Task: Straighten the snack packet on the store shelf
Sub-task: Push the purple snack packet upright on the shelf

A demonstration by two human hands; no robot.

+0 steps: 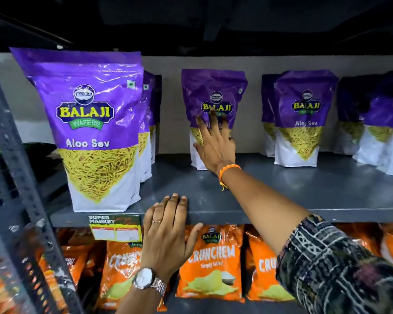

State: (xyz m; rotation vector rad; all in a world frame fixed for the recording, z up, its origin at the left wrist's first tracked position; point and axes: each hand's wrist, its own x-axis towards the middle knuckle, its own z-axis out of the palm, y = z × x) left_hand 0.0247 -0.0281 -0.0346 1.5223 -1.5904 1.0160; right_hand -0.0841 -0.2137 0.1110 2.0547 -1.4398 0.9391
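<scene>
A purple Balaji Aloo Sev snack packet [213, 91] stands upright near the back of the grey metal shelf [281, 191], in the middle. My right hand [213, 143] lies flat against its front with fingers spread, touching its lower half and covering part of the label. My left hand [168, 225] rests on the shelf's front edge, fingers together over the lip, holding nothing. A watch sits on that wrist.
A larger-looking Aloo Sev packet [93, 132] stands at the front left with more behind it. Further packets [302, 118] line the right. Orange Crunchem packets [211, 261] fill the shelf below. A perforated metal upright [16, 177] borders the left. A price tag [115, 227] hangs on the edge.
</scene>
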